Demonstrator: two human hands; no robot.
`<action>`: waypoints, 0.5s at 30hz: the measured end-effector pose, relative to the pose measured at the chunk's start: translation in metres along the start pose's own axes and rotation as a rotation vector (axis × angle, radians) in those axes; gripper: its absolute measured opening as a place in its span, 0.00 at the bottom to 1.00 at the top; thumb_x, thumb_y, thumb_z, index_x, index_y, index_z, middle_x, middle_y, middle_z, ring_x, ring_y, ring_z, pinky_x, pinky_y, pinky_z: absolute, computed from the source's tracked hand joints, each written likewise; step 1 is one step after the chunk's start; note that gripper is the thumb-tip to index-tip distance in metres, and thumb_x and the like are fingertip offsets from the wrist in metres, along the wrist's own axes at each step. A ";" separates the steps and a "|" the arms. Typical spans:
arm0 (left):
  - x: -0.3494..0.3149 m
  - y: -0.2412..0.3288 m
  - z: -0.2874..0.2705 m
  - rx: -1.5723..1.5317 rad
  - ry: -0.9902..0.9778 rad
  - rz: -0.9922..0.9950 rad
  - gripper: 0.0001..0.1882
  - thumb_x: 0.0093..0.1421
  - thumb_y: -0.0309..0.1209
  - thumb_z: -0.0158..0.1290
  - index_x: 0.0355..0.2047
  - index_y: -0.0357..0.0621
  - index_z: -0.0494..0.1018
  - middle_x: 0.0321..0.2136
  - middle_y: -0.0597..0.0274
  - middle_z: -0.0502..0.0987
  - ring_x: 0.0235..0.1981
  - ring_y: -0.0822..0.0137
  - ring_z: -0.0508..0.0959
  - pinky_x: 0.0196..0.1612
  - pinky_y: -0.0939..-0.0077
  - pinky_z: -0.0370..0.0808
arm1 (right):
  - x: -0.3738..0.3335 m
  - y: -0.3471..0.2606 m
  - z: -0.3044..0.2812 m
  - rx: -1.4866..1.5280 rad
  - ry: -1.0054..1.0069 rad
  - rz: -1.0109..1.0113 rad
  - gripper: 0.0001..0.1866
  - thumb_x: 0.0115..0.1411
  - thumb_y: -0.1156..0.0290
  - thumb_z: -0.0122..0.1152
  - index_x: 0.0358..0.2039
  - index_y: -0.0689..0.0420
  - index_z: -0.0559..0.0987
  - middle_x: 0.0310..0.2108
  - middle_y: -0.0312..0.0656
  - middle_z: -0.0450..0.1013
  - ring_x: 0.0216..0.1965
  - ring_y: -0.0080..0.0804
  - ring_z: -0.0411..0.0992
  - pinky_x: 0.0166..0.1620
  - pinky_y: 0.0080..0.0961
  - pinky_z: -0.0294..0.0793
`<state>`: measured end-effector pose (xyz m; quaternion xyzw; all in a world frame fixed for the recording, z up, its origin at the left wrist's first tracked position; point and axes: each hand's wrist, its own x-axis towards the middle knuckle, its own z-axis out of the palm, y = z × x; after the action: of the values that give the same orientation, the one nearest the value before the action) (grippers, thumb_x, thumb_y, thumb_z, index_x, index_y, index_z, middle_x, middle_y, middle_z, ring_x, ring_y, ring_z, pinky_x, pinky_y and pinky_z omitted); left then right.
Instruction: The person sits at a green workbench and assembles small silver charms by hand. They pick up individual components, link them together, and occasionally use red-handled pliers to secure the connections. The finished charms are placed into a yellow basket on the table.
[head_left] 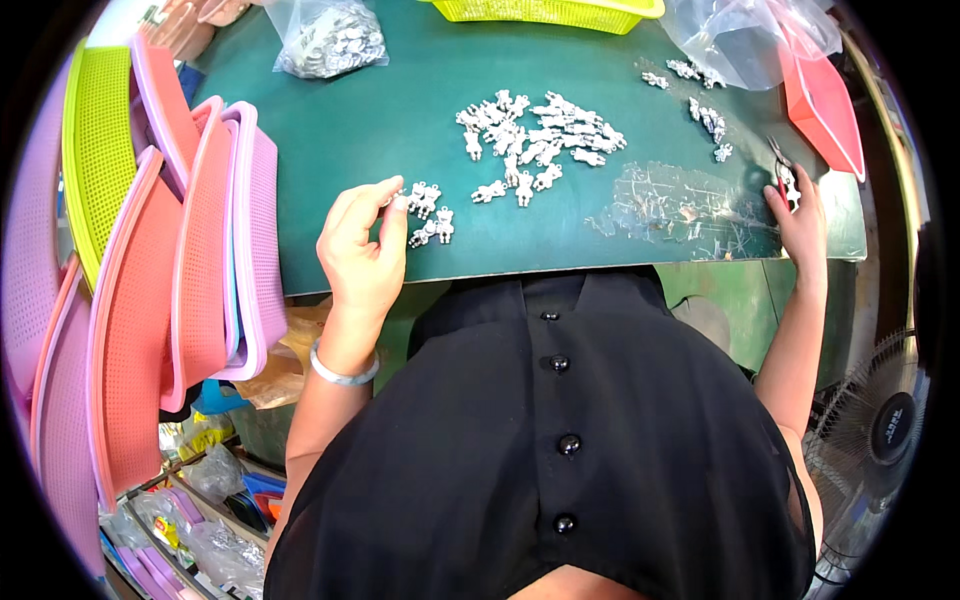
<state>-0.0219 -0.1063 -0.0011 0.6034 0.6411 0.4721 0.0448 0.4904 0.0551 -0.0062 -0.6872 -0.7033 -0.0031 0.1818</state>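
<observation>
At the table's left front, my left hand (362, 245) is closed in a pinch, thumb and forefinger meeting on what looks like a small silver metal charm, mostly hidden by the fingers. Right beside those fingertips lie a few silver figure-shaped charms (432, 228). My right hand (803, 222), near the table's right edge, is wrapped round a pair of pliers (779, 152) with red handles, the metal jaws pointing away from me. A larger loose heap of the same charms (530, 140) is spread over the middle of the green table (340, 130).
Stacked pink, purple and green plastic baskets (205, 250) crowd the left side. A bag of silver pieces (332, 42), a yellow-green basket (545, 10) and a red tray (825, 110) stand at the back. More charms (708, 120) lie far right. A fan (880, 430) is at lower right.
</observation>
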 end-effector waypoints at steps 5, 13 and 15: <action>0.007 0.007 0.017 0.190 0.002 0.300 0.15 0.52 0.19 0.60 0.42 0.41 0.81 0.32 0.58 0.79 0.33 0.57 0.77 0.39 0.65 0.74 | 0.012 0.019 0.017 -0.155 0.076 0.009 0.38 0.60 0.46 0.64 0.63 0.59 0.71 0.61 0.54 0.68 0.61 0.53 0.65 0.64 0.42 0.62; -0.003 0.019 0.025 0.382 -0.241 0.305 0.16 0.55 0.26 0.62 0.45 0.39 0.80 0.40 0.57 0.75 0.43 0.56 0.74 0.52 0.60 0.65 | -0.001 -0.099 0.010 0.112 0.239 -0.402 0.24 0.60 0.66 0.67 0.56 0.55 0.76 0.58 0.49 0.71 0.60 0.49 0.66 0.63 0.41 0.64; -0.001 0.018 0.025 0.422 -0.231 0.306 0.17 0.55 0.27 0.62 0.46 0.39 0.80 0.40 0.58 0.75 0.43 0.56 0.73 0.52 0.60 0.65 | -0.018 -0.143 0.007 0.266 0.167 -0.520 0.19 0.58 0.71 0.67 0.51 0.56 0.79 0.53 0.48 0.73 0.56 0.46 0.69 0.59 0.38 0.69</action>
<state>0.0068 -0.0969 -0.0035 0.7392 0.6171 0.2575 -0.0808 0.3497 0.0312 0.0180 -0.4517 -0.8325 -0.0141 0.3205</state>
